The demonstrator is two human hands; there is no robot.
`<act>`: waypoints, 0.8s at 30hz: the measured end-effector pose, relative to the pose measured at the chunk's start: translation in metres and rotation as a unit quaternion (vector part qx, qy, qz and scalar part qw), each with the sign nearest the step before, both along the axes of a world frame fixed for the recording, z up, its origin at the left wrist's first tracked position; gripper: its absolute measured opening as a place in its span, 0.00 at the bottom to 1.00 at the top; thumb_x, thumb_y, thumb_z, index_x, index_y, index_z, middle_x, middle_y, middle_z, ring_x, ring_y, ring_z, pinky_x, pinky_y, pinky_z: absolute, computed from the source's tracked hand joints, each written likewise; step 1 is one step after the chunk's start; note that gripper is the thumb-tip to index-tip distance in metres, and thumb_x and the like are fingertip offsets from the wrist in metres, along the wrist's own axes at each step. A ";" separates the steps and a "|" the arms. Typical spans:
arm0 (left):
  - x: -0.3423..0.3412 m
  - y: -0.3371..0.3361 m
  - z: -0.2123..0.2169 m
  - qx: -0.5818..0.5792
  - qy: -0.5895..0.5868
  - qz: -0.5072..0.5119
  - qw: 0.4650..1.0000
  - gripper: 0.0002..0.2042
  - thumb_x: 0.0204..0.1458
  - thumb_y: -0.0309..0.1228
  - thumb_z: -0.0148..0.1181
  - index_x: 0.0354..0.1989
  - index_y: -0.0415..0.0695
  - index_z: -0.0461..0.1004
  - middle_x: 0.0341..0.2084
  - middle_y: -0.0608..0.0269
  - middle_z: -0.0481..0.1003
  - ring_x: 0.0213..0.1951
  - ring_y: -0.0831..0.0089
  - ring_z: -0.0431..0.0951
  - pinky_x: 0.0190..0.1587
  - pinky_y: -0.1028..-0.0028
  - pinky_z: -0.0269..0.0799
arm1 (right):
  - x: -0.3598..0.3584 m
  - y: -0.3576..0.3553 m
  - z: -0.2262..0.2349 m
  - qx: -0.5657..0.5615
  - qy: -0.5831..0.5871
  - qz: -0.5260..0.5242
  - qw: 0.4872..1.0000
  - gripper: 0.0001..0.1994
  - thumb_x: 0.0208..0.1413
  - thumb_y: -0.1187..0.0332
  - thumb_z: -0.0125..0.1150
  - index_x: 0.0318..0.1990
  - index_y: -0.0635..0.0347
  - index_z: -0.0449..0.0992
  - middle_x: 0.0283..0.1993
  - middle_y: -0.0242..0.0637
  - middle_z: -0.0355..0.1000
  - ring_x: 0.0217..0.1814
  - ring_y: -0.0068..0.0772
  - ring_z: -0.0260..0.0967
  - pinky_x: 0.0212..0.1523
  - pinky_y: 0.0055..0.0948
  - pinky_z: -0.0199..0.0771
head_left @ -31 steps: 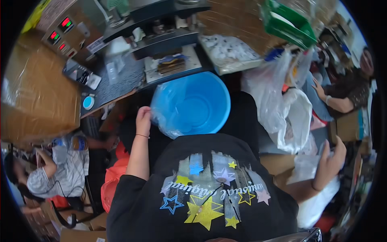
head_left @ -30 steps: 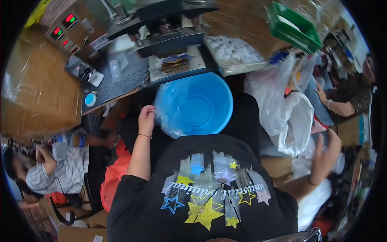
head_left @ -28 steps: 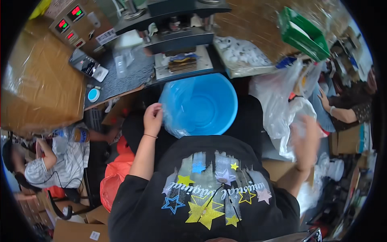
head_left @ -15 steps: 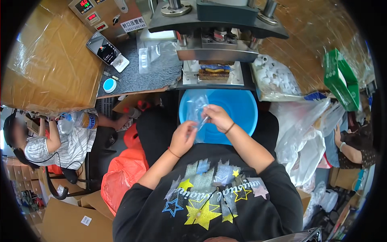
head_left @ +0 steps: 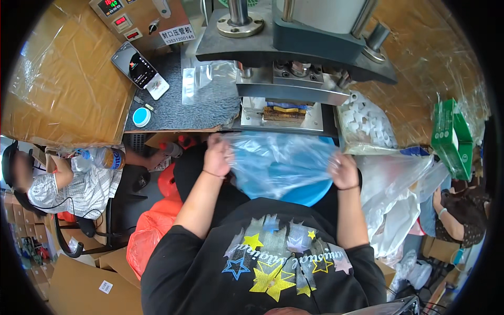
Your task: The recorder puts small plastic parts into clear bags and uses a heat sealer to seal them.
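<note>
Below a heavy metal press sits a smooth, round blue plastic basin; clear plastic film, crinkly and glossy, spreads across it — mostly blocking the inside. Hands wide apart, left hand and right hand each pinching one end. Around: tape-wrapped cardboard box, crumpled red bag, flat phone, round blue-lidded jar.

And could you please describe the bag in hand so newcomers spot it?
In front of the press is a blue basin. Over it, a clear bag spans left hand to right hand. Unlike the red bag at left and whitish bag at right, both hands grip it.
</note>
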State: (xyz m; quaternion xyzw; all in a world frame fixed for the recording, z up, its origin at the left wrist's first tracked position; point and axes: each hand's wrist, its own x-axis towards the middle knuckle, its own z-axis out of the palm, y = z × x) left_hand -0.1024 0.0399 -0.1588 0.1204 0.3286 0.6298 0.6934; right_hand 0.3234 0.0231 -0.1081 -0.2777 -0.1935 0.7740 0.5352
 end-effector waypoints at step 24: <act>-0.008 0.092 -0.009 0.041 0.789 -0.447 0.420 0.25 0.59 0.45 0.48 0.63 0.48 0.71 0.64 0.45 0.66 0.66 0.49 0.65 0.66 0.55 0.60 | 0.096 0.073 -0.156 0.160 -0.911 0.278 0.260 0.30 0.55 0.51 0.59 0.63 0.55 0.71 0.70 0.48 0.61 0.74 0.55 0.54 0.72 0.54 0.52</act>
